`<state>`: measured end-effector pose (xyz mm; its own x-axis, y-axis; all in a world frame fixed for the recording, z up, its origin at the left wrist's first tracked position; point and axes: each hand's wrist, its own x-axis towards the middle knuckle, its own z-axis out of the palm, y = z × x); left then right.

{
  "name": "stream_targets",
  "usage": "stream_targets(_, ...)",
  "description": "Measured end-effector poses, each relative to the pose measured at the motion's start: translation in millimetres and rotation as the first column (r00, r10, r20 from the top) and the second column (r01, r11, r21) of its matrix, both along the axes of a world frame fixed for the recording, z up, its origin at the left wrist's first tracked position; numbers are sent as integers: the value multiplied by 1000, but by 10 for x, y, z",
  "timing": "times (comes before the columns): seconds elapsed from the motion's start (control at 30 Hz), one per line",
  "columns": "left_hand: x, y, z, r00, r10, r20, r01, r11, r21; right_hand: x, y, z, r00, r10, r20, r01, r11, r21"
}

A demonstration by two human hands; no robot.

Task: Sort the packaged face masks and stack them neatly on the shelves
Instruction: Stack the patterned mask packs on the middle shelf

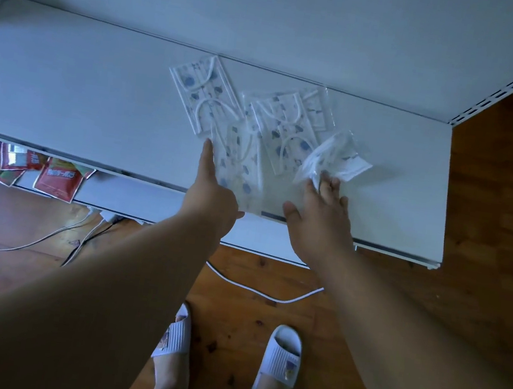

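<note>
My left hand [213, 193] reaches onto the shelf with its fingers straight. The index fingertip presses the left edge of a clear packet of patterned masks [239, 166] that lies nearest the shelf's front lip; nothing is gripped there. My right hand [321, 216] has loosely spread fingers, and their tips pinch the near corner of a crumpled white mask packet [335, 159], which lifts slightly off the surface.

Beyond the fingers, two more flat packets rest on the white shelf [67, 81]: a left packet [204, 96] tilted toward the back wall, and a middle packet [290, 127] overlapping another behind it. All touch or overlap in a loose fan, not a stack.

I judge the sorting step to be under way, with stacking not yet done. The next move likely calls for separating the crumpled white packet from the patterned ones, then squaring the patterned packets edge to edge, one on another.

As for containers, this shelf holds only the mask packets. A lower shelf at left holds red sachets [58, 179], some hanging over its edge. Cables [261, 294] lie on the wooden floor, near my white slippers [281, 354].
</note>
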<state>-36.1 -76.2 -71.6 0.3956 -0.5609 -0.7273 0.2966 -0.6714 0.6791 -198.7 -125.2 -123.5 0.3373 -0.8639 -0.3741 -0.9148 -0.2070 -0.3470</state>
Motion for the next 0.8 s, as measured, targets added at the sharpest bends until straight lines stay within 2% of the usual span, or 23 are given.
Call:
stream_targets(0.07,14,-9,22,999,-14,41,15,1000,-25,34,65,68,974,-36,226,36,999,4)
stream_targets(0.13,24,-30,8,999,46,23,-45,996,-71,106,172,133,917,45,395,-59,998,24)
stream_targets(0.2,64,-36,-32,997,78,16,-77,995,-59,193,249,151,881,188,433,-226,973,36)
stream_targets(0.27,133,-41,-71,989,1,145,2,1000,-25,264,155,115,875,223,431,-248,969,2)
stream_targets(0.33,219,-27,-115,944,-77,322,68,997,39,331,-58,71,924,190,332,-170,981,-88)
stream_targets(0.37,250,-15,-106,929,-89,360,79,996,42,349,-176,52,961,188,201,-174,981,-86)
stream_targets(0.43,298,20,-98,911,-92,401,91,996,22,345,-328,-31,969,227,-99,-227,974,14)
stream_targets(0.47,316,26,-110,894,-108,435,106,994,29,344,-351,-67,951,243,-192,-237,970,53)
stream_targets(0.53,368,23,-135,856,-141,496,135,990,49,378,-323,-77,952,207,-224,-207,978,24)
stream_targets(0.6,379,-9,-131,855,-159,494,131,987,91,400,-242,-13,994,68,-89,-74,995,-69)
stream_targets(0.63,376,-25,-134,871,-150,468,124,988,86,415,-187,31,998,16,55,-10,994,-108)
stream_targets(0.67,373,-40,-120,898,-145,415,128,989,69,441,-114,89,976,49,212,-20,990,-139)
stream_targets(0.7,369,-60,-119,925,-146,350,137,989,52,479,-36,137,932,167,321,-116,978,-172)
stream_targets(0.73,363,-75,-117,950,-137,281,133,991,32,521,51,160,880,300,367,-248,951,-185)
stream_targets(0.77,361,-88,-124,961,-120,249,120,993,19,556,108,153,841,397,366,-359,918,-170)
stream_targets(0.8,380,-107,-157,953,-114,281,110,993,30,581,92,131,824,447,349,-410,895,-177)
